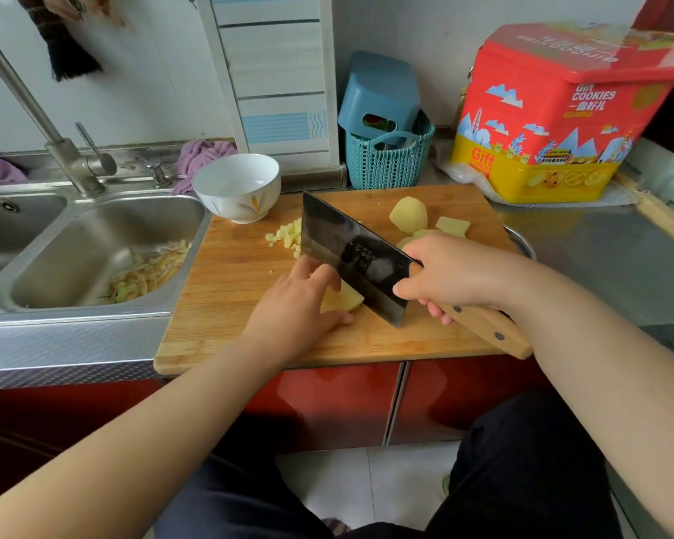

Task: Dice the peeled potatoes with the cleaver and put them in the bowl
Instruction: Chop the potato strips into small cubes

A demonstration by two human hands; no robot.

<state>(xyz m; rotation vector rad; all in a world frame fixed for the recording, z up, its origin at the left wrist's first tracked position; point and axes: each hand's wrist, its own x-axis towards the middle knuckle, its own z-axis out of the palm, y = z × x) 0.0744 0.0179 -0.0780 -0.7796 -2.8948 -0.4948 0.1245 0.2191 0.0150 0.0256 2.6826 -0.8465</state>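
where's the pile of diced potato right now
In the head view the diced potato pile sits on the far left part of the cutting board, just in front of the white bowl and left of the cleaver blade.

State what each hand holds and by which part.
The right hand grips the cleaver by its wooden handle, at the blade end. The left hand holds a potato piece from above.
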